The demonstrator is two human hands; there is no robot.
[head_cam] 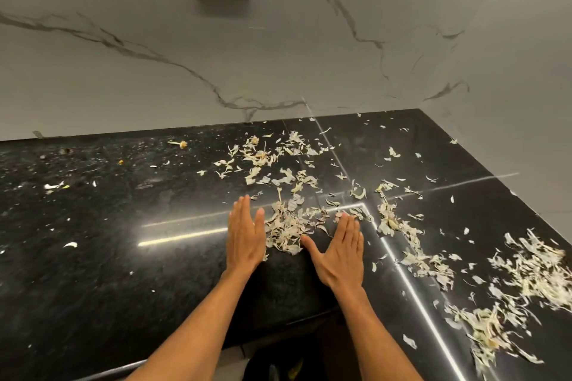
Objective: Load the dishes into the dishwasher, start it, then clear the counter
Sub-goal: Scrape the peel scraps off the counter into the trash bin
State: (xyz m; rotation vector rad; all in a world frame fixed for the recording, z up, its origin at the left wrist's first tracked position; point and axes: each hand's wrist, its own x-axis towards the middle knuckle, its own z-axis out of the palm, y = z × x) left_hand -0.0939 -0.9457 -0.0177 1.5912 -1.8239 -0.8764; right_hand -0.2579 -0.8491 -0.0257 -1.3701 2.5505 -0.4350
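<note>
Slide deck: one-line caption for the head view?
Left hand and right hand, fingers straight, flank a peel pile on the black counter.

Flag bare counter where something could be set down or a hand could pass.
Barest: the counter left of the left hand, toward the front edge, only specks. Also the strip between the forearms. Crowded: the peel pile between the hands, scatter behind it, heaps right of the right hand.
</note>
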